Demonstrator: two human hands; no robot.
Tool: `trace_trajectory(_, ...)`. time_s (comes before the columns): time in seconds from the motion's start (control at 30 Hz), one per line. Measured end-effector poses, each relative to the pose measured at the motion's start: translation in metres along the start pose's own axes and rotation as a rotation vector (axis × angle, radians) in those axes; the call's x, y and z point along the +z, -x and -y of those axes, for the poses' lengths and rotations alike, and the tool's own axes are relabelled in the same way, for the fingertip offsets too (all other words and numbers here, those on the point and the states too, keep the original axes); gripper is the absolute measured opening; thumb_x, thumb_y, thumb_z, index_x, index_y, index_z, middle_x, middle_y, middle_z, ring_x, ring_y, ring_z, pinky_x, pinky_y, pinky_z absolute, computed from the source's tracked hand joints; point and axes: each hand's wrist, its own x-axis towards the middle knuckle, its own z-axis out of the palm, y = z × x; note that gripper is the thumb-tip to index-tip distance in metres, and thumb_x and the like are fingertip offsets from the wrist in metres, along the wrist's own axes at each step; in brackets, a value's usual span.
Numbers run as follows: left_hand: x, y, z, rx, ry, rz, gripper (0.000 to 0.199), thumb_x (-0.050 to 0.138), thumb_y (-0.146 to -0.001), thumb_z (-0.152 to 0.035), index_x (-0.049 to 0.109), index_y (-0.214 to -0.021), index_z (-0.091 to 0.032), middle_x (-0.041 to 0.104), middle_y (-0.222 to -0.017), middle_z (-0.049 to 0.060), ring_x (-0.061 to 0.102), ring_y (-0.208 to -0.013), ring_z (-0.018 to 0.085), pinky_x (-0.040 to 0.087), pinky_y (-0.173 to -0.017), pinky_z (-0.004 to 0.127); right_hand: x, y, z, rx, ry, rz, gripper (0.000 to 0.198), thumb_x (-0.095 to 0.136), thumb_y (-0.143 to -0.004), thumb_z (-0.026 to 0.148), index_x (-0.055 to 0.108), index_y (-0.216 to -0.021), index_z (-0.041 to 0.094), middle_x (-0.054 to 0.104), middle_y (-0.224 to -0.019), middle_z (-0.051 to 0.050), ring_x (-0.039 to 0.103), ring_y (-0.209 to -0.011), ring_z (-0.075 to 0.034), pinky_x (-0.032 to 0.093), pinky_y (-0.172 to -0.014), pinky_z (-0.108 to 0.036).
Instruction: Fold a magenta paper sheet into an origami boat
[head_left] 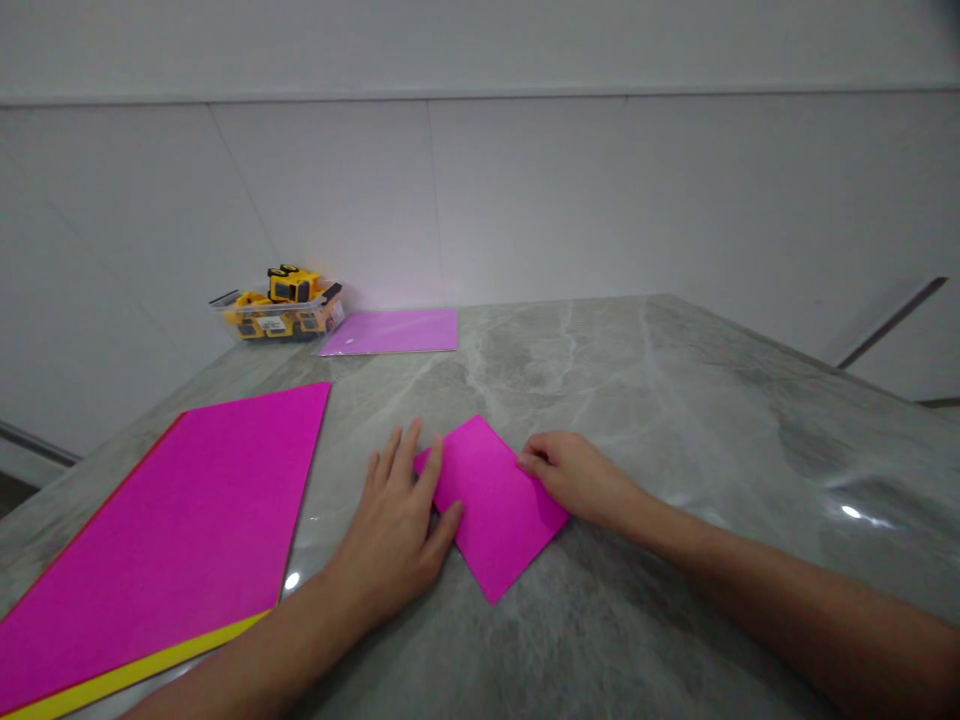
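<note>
A small magenta sheet of paper (491,505) lies at an angle on the grey table, one corner pointing toward me. My left hand (401,515) rests at its left side with the fingers spread; the thumb and index finger touch the paper's left edge. At the upper right edge, my right hand (574,475) has its fingers curled in and pinches the paper between thumb and fingertips. Part of the right corner sits under or beside that hand.
Large magenta sheets (187,520), with yellow and red edges beneath, lie at the left. Farther back are a clear plastic box (281,320) holding yellow toy trucks (294,285) and a flat lilac pack (397,330). A white wall (525,200) stands behind the marbled table (675,420).
</note>
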Motion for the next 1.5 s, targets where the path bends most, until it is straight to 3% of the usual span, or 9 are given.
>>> trace_trajectory(0.13,0.001,-0.008,0.004,-0.230,0.541,-0.112,0.089,0.062,-0.085,-0.042,0.010,-0.152,-0.015,0.033,-0.152,0.023,0.037,-0.138,0.034,0.034,-0.110,0.057,0.017,-0.004,-0.004,-0.025,-0.450,-0.107,0.029,0.043,-0.093,0.031,0.052,-0.069,0.017,0.054,-0.065,0.000,0.048,-0.059,-0.012,0.034,-0.053,-0.024)
trace_trajectory(0.27,-0.009,-0.013,-0.002,-0.388,1.197,0.050,0.057,0.063,-0.086,-0.039,0.048,-0.135,-0.013,0.070,-0.116,0.014,0.070,-0.098,0.027,0.055,-0.090,0.044,0.029,0.005,0.007,-0.109,-0.822,-0.046,0.032,0.047,-0.091,0.046,0.048,-0.074,0.019,0.044,-0.059,0.005,0.038,-0.051,-0.009,0.031,-0.048,-0.022)
trace_trajectory(0.47,-0.016,-0.013,-0.005,-0.476,1.541,-0.052,0.027,0.073,-0.080,-0.027,0.067,-0.103,-0.015,0.077,-0.092,0.006,0.073,-0.078,0.023,0.059,-0.076,0.037,0.016,0.017,0.014,-0.377,-0.660,0.393,0.046,0.048,-0.090,0.049,0.054,-0.058,0.016,0.037,-0.049,0.006,0.031,-0.046,-0.007,0.023,-0.046,-0.022)
trace_trajectory(0.67,-0.015,-0.013,-0.009,-0.492,1.663,0.003,0.030,0.080,-0.072,-0.025,0.070,-0.098,-0.013,0.076,-0.084,0.006,0.072,-0.072,0.021,0.059,-0.070,0.033,0.017,0.021,0.013,-0.510,-0.733,0.435,0.054,0.046,-0.090,0.052,0.046,-0.050,0.016,0.035,-0.043,0.007,0.028,-0.039,-0.005,0.024,-0.041,-0.020)
trace_trajectory(1.03,-0.021,-0.012,-0.007,-0.544,1.729,0.023,0.023,0.079,-0.073,-0.030,0.072,-0.087,-0.013,0.073,-0.072,0.005,0.068,-0.062,0.016,0.058,-0.061,0.026,0.028,0.020,0.008,-0.462,-0.868,0.458,0.063,0.045,-0.091,0.059,0.051,-0.048,0.014,0.034,-0.038,0.007,0.028,-0.035,-0.003,0.021,-0.038,-0.019)
trace_trajectory(1.17,-0.014,-0.007,-0.010,-0.387,1.821,0.264,0.041,0.074,-0.073,-0.053,0.071,-0.089,-0.015,0.070,-0.071,0.005,0.066,-0.062,0.019,0.058,-0.058,0.033,0.034,0.021,0.009,-0.411,-0.948,0.314,0.063,0.046,-0.091,0.060,0.050,-0.048,0.014,0.034,-0.038,0.007,0.028,-0.034,-0.003,0.020,-0.037,-0.019)
trace_trajectory(1.23,-0.006,-0.003,-0.013,-0.309,1.715,0.404,0.056,0.069,-0.069,-0.067,0.071,-0.082,-0.012,0.068,-0.067,0.006,0.064,-0.060,0.019,0.056,-0.056,0.031,0.036,0.021,0.011,-0.430,-0.962,0.340,0.064,0.044,-0.092,0.060,0.050,-0.047,0.014,0.036,-0.038,0.006,0.030,-0.034,-0.003,0.021,-0.036,-0.018)
trace_trajectory(1.33,0.002,0.005,-0.018,-0.360,1.425,0.371,0.067,0.049,-0.080,-0.073,0.065,-0.059,-0.011,0.060,-0.054,0.005,0.058,-0.054,0.014,0.049,-0.056,0.024,0.038,0.021,0.017,-0.502,-0.983,0.492,0.060,0.048,-0.090,0.060,0.054,-0.054,0.013,0.051,-0.050,0.002,0.038,-0.040,-0.003,0.028,-0.039,-0.017)
trace_trajectory(1.5,-0.011,0.010,-0.026,-0.319,1.228,0.461,0.064,0.046,-0.081,-0.073,0.064,-0.063,-0.014,0.055,-0.054,0.001,0.048,-0.051,0.012,0.040,-0.049,0.022,0.041,0.028,0.021,-0.487,-1.030,0.689,0.040,0.064,-0.082,0.052,0.061,-0.074,0.012,0.054,-0.057,0.003,0.046,-0.046,-0.005,0.037,-0.044,-0.016)
